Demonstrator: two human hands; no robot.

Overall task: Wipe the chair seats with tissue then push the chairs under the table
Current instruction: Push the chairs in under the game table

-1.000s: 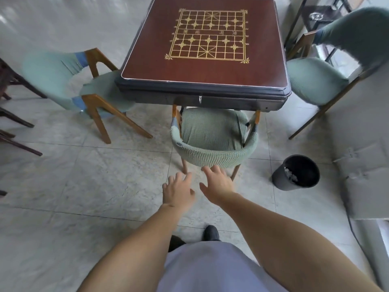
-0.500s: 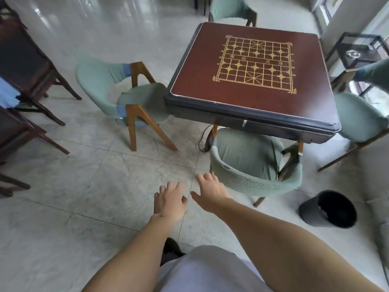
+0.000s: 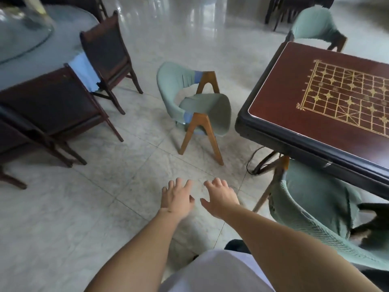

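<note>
Hands: left hand [image 3: 176,197] and right hand [image 3: 221,197] reach forward side by side over the floor, fingers spread and loose; neither holds anything, and no tissue shows in either
Table: square table [image 3: 273,106] with a dark red top and a gold game grid stands at the right of the view
Near chair: green chair [image 3: 315,211] at lower right sits with its seat tucked beneath the table's near edge; its curved back faces the person; this one looks pushed in
Side chair: green chair with wooden legs [image 3: 202,114] stands just beside the table's left edge, its seat fully out on the tiles, front edge turned toward the table; apart from both hands
Far chair: another green chair [image 3: 315,28] shows beyond the table's far corner; whether it is under the table cannot be told
Progress: one chair appears done as to pushing; whether any seat has been wiped cannot be judged, since the fabric shows no sign either way
Left to do: the side chair seems the likely next one; it needs wiping if unwiped, then a push under the table
Elsewhere: dark wooden chairs [image 3: 105,53] ring a glass-topped round table [image 3: 21,34] at upper left
</note>
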